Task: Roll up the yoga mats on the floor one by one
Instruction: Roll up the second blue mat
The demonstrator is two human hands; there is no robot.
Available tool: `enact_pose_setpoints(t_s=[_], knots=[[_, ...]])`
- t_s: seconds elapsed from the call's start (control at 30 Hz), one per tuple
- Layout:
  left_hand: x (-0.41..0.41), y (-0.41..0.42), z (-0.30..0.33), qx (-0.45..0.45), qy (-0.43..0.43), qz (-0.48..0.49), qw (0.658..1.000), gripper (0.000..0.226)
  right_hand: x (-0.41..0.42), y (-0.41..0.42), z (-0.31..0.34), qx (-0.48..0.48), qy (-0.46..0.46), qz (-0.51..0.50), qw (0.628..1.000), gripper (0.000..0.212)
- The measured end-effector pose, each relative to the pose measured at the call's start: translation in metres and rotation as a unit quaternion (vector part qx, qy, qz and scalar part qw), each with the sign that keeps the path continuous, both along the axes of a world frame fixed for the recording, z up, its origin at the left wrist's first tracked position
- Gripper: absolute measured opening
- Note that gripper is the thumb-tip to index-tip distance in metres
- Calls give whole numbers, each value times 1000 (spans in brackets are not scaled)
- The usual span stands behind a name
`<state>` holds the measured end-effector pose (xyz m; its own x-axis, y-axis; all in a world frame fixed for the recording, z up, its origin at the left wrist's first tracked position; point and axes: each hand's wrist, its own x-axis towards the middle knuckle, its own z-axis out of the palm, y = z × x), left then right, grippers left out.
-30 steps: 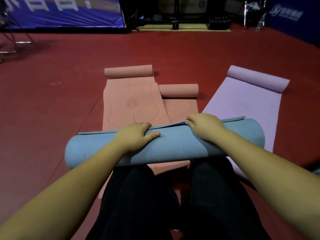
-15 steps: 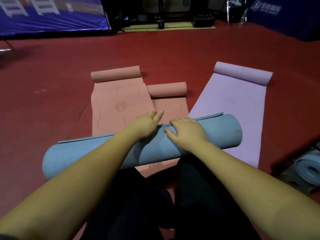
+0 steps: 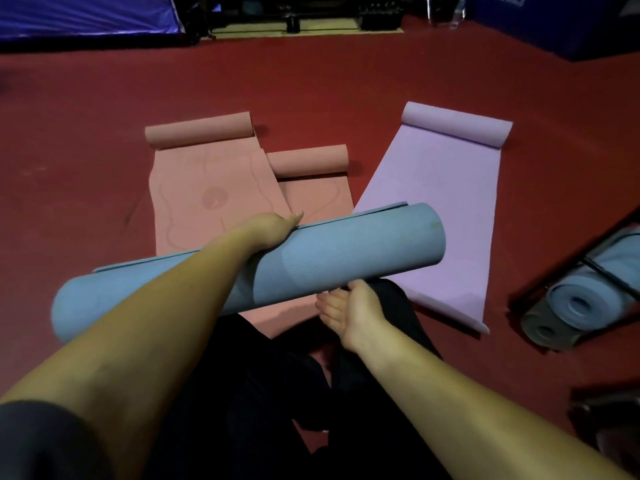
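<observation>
Spreading across nearly the whole view, red floor [image 3: 86,150], with blue banners along its far edge. Lying flat toward the right of it, purple mat [image 3: 446,202], far end curled into a short roll, near edge toward the bottom right. Flat beside it at the middle of the floor, two pink mats: larger pink mat [image 3: 207,188] on the left with a printed line pattern, smaller pink mat [image 3: 311,195] partly tucked under its right edge, each with a rolled far end. Held above the near ends of these, blue mat [image 3: 339,251], fully rolled into a thick tube, slanting from lower left up to upper right, loose outer edge showing along the top. Stacked at the floor's right edge, rolled blue mat [image 3: 588,292] over a rolled grey mat [image 3: 547,327], a dark strap across them. Draped over the top of the blue roll near its middle, left hand [image 3: 273,226], fingers curled down its far side and gripping it. Cupped palm-up beneath the roll, right hand [image 3: 349,306], fingers bent upward against the underside, supporting it. Below, black trouser legs [image 3: 277,393] between the forearms.
</observation>
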<state>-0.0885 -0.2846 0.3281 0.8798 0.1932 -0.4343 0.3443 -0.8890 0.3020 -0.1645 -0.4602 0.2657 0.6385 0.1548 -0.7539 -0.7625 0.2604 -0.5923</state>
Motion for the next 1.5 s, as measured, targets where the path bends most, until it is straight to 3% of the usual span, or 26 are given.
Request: enact_pose_setpoints(t_s=[0.1, 0.27, 0.43, 0.6, 0.67, 0.77, 0.93, 1.03, 1.13, 1.3, 1.4, 1.5], knots=[[-3, 0, 0, -5, -7, 7, 1000, 76, 12, 18, 5, 36, 41, -63, 996, 54], [-15, 5, 17, -10, -50, 32, 998, 71, 11, 42, 29, 65, -9, -123, 990, 46], [-11, 11, 81, -105, -213, 96, 967, 68, 47, 55, 99, 122, -158, -150, 968, 41], [-3, -3, 141, -244, -313, 128, 909, 65, 73, 53, 163, 49, -317, -152, 935, 57], [-1, -11, 141, -330, -312, 137, 880, 68, 74, 46, 170, -5, -353, -161, 921, 68], [-4, -30, 121, -479, -279, 152, 819, 65, 70, 24, 165, -65, -378, -170, 908, 66], [-7, -70, 58, -612, -200, 169, 746, 56, 74, -27, 68, -164, -359, -176, 902, 84], [-20, -93, 25, -646, -140, 178, 729, 46, 53, -51, 25, -187, -317, -161, 916, 74], [-34, -115, 3, -663, -131, 191, 712, 41, 29, -75, 26, -186, -292, -156, 925, 42], [-40, -137, -11, -666, -160, 175, 707, 65, 42, -108, 41, -111, -359, -107, 920, 41], [-37, -151, -31, -580, -184, 152, 778, 53, 46, -121, 36, -169, -402, -61, 898, 19], [-40, -157, -45, -536, -196, 167, 804, 54, 44, -132, 23, -217, -428, -26, 877, 35]])
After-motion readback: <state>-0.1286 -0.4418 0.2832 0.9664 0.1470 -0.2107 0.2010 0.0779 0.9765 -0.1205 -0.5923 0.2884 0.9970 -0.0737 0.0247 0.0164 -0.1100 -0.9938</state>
